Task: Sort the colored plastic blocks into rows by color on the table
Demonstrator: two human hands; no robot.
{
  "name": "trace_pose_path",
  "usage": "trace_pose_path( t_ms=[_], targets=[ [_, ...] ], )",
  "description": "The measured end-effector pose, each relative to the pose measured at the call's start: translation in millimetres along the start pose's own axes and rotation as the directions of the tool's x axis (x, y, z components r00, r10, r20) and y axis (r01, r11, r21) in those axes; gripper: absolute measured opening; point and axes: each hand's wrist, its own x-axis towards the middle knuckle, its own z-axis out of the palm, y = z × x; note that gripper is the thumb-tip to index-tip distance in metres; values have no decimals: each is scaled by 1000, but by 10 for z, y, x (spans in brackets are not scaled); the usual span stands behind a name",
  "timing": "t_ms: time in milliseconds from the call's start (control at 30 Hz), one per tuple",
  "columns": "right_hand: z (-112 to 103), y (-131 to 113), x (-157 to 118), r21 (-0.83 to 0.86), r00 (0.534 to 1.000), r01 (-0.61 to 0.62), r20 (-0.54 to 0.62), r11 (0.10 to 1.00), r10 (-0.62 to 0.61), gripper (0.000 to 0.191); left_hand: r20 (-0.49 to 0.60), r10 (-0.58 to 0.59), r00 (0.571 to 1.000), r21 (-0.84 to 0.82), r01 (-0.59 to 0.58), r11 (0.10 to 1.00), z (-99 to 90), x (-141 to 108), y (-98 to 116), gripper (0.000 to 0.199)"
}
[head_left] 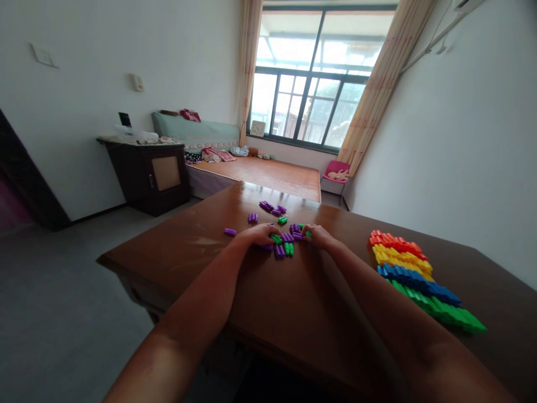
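Several purple pieces [279, 252] and green pieces [289, 249] lie scattered on the brown table [268, 296]. My left hand [263, 234] has its fingers closed round a green piece [276, 239] at the left of the pile. On the pile's right side, my right hand [315, 234] pinches another green piece [308, 234]. Between the hands sit more purple pieces [287, 238]. Farther back are a purple cluster [266, 206] and a lone green piece [282, 220]. One purple piece [230, 231] rests apart at the left.
On the table's right lie rows of red [396, 243], yellow [403, 261], blue [419, 284] and green pieces [436, 307]. Beyond the table are a bed [272, 170], a dark cabinet [138, 179] and a pink chair [336, 168] below the window.
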Motion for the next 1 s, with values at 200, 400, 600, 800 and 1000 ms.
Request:
trace_pose_path(
  t_ms=[200, 400, 600, 800, 1000],
  targets=[
    [-81, 60, -319, 232, 985, -25, -162, 972, 64, 29, -197, -37, 980, -12, 35, 999, 107, 72, 39, 30],
    [-468, 243, -1211, 511, 947, -67, -238, 857, 216, 35, -308, -219, 926, -652, -38, 757, 151, 123, 282, 45],
    [-989, 1179, -2537, 622, 709, -227, -422, 749, 565, 36, -174, -169, 970, -860, -66, 506, 223, 269, 640, 42],
    [-994, 1894, -3461, 556, 554, -431, -459, 711, 695, 29, -189, -59, 980, -562, -59, 825, 499, 655, 1441, 38],
    [-822, 1766, -3467, 337, 662, -507, -437, 793, 609, 20, -172, 273, 946, -285, -313, 906, 1065, 1156, 2517, 42]
  ],
)
